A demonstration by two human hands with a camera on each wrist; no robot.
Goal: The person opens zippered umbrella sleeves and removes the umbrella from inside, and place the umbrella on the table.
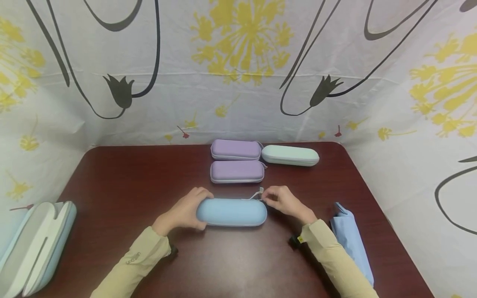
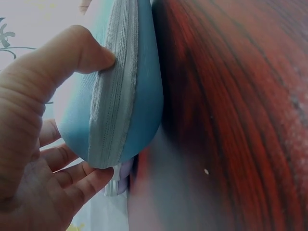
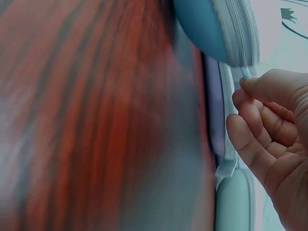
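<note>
A light blue zippered case (image 1: 232, 212) lies lengthwise on the dark red table, its grey zipper (image 2: 114, 96) running round the side. My left hand (image 1: 187, 209) grips its left end, thumb on the zipper edge and fingers round the far side. At the far right corner, my right hand (image 1: 285, 201) pinches the small zipper pull (image 3: 246, 73) between thumb and forefinger. The case looks closed along the stretch of zipper seen in the left wrist view. A pale strap (image 1: 256, 193) sticks out behind the case near the right fingers.
Behind the blue case lie two purple cases (image 1: 237, 171), one beyond the other, and a mint green case (image 1: 290, 155). An opened pale blue case (image 1: 41, 248) sits at the table's left edge. A blue fabric pouch (image 1: 352, 244) lies beside the right forearm. Patterned cloth (image 1: 238, 103) hangs around the table.
</note>
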